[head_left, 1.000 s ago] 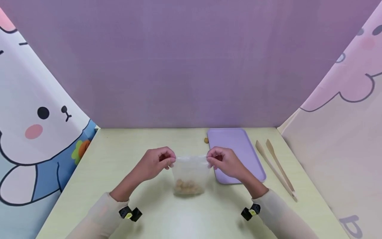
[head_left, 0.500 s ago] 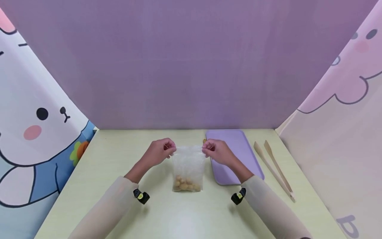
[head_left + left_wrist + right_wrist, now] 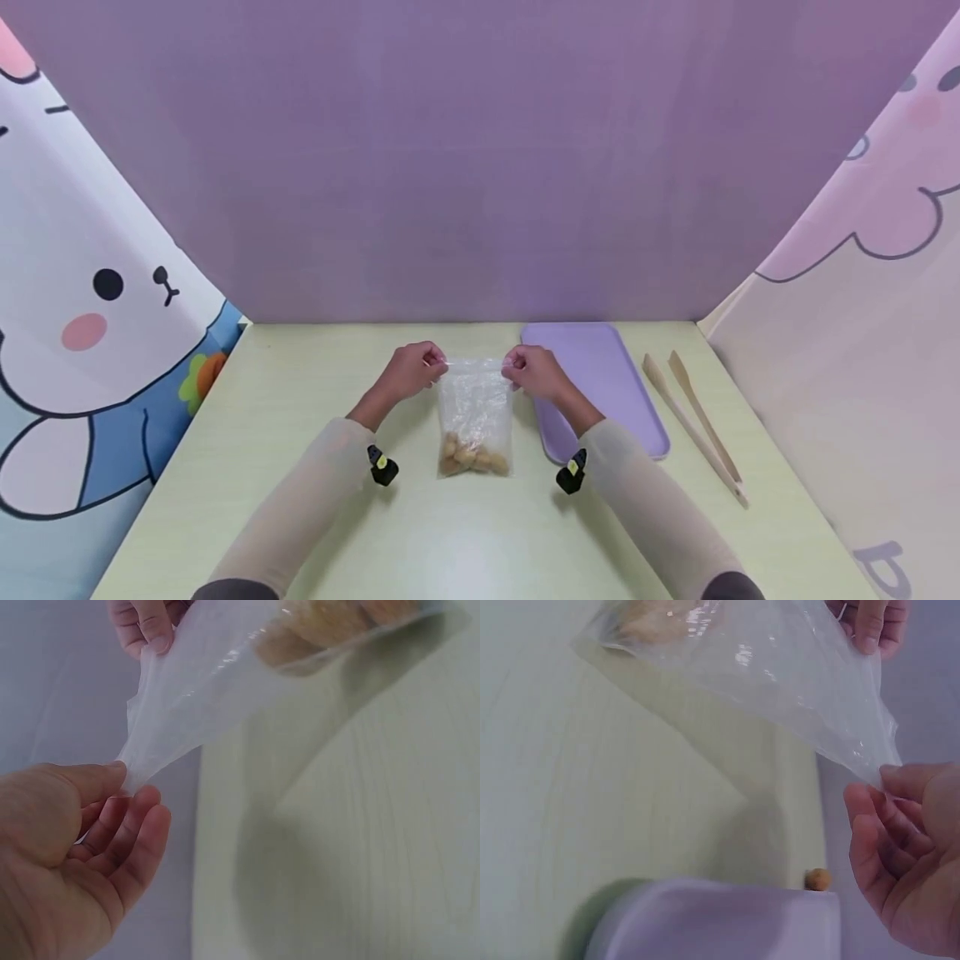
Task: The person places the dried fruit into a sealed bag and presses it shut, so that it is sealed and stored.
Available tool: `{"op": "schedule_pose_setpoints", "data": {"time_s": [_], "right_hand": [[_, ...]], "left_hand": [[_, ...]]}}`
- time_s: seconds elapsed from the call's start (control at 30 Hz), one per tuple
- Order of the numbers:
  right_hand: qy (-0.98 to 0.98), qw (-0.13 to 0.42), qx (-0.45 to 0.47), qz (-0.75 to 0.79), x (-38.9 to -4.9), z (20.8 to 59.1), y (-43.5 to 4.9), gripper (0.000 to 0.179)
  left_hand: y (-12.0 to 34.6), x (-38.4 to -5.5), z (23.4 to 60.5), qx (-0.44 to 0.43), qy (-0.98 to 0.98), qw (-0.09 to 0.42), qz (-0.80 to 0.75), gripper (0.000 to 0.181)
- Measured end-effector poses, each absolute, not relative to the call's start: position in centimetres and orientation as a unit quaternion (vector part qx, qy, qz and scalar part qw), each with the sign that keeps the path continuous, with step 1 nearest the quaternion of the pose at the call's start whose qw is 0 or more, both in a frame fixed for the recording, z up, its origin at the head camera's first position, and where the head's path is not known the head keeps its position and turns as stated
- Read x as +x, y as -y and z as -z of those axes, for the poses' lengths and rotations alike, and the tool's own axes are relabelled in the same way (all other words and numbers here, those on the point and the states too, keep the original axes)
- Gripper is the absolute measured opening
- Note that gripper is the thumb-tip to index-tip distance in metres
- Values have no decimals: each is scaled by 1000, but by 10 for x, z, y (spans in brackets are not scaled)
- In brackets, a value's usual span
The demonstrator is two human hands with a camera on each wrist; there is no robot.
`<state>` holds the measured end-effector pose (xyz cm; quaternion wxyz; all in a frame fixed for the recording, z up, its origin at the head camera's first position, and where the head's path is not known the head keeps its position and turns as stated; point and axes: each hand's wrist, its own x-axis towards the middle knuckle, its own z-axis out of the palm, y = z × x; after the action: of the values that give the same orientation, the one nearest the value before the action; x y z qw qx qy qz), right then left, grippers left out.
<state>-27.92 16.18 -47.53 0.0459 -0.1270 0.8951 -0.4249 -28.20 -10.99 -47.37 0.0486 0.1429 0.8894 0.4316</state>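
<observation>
A clear plastic bag (image 3: 476, 404) hangs between the two hands, with several light-brown, roundish pieces (image 3: 467, 457) gathered at its bottom. My left hand (image 3: 411, 369) pinches one top corner between thumb and fingertips. At the opposite top corner, my right hand (image 3: 537, 372) pinches the bag the same way. Both wrist views show the thumbs against the thin film, and the bag's top edge is drawn out between the hands. From the right wrist view, the bag (image 3: 780, 675) stands at a slant to the table; whether its bottom touches the table I cannot tell.
Right of the bag lies a purple tray (image 3: 600, 375), partly behind the right hand. Wooden tongs (image 3: 697, 425) lie beyond it. One loose brown ball (image 3: 818, 880) sits by the tray's edge. A purple backdrop (image 3: 472, 167) rises behind the table.
Both hands have moved away from the body and closer together, taking the bag's top edge with them. The bag now shows more of its length, and the loose ball is hidden in the head view.
</observation>
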Motion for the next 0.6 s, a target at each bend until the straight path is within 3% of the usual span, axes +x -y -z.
{"op": "schedule_pose_setpoints", "data": {"time_s": [0.27,0.6], "right_hand": [[-923,48,-85,372,-292,490,-153,16],[-970,21,-89,227,-298,501,-143,8]], "left_hand": [[105,-299,494,124,-914,52,-384,13],[103,-308,517,118,-938,47,-323,12]]}}
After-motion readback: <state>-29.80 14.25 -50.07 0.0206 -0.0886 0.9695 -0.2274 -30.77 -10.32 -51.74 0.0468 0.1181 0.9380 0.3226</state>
